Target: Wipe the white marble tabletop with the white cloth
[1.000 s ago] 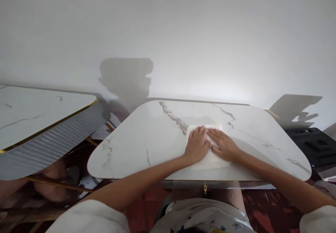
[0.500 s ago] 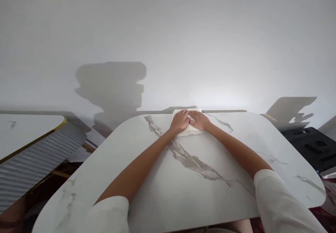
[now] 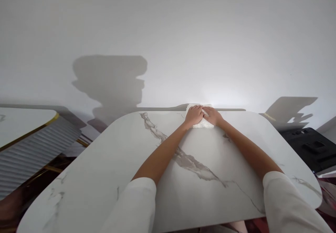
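Note:
A white cloth [image 3: 207, 123] lies at the far edge of the marble-patterned table [image 3: 105, 163], close to the wall. My left hand [image 3: 193, 116] rests flat on the left part of the cloth, fingers stretched forward. On its right part, my right hand [image 3: 213, 116] also lies flat, with its fingertips angled in to meet the left hand's fingers. Both palms press the cloth down onto the tabletop. Parts of the cloth are hidden beneath the hands.
A pale wall [image 3: 210, 43] rises right behind the table and carries shadows. At left stands a second white-topped piece with gold trim and a ribbed grey side [image 3: 34, 152]. A black appliance-like object [image 3: 312, 149] sits beyond the table's right edge.
Both hands have slid to the right along the far edge, carrying the cloth with them. The camera view has shifted slightly.

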### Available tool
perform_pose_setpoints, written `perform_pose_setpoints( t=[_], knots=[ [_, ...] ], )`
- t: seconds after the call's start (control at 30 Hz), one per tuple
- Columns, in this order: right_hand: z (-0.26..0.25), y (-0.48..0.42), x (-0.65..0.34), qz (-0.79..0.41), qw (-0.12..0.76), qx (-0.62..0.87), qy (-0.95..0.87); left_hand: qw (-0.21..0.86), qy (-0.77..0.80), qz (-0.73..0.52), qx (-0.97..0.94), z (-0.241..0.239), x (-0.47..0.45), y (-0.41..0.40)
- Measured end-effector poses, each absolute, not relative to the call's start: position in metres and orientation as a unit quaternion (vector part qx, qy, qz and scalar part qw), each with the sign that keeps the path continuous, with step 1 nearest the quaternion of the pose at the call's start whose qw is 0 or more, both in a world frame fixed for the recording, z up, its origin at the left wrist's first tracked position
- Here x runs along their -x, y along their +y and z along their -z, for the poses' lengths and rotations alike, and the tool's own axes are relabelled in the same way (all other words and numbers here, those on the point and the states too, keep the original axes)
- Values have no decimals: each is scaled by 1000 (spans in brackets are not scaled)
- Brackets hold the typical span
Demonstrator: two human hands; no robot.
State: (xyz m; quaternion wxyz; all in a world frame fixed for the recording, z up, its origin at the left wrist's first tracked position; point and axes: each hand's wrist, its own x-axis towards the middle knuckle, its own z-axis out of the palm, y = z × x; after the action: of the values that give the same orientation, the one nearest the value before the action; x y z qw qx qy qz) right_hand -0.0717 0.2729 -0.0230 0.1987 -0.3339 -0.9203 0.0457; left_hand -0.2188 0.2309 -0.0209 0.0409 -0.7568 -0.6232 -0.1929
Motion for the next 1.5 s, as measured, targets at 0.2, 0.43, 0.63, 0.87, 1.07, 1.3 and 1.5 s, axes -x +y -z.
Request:
perform_pose_setpoints(
  t=[0.2, 0.43, 0.63, 0.87, 1.07, 1.3, 1.5],
  knots=[
    [27, 230, 56, -16, 169, 362, -917, 47, -595, 190, 780, 23, 206, 196],
    [26, 144, 43, -26, 160, 380, -911, 27, -599, 179, 780, 22, 196, 113],
    [23, 54, 27, -14, 174, 330, -928, 1, -629, 175, 757, 25, 183, 17],
    [22, 0, -23, -23, 193, 281, -940, -74, -617, 175, 764, 43, 153, -42],
    [23, 17, -70, -48, 165, 298, -939, -82, -594, 216, 771, 58, 117, -13],
    [21, 85, -55, -30, 144, 340, -929, -128, -605, 179, 765, 25, 114, 58],
    [12, 155, 22, -11, 128, 391, -911, -45, -591, 213, 777, 22, 173, 135]
  ],
)
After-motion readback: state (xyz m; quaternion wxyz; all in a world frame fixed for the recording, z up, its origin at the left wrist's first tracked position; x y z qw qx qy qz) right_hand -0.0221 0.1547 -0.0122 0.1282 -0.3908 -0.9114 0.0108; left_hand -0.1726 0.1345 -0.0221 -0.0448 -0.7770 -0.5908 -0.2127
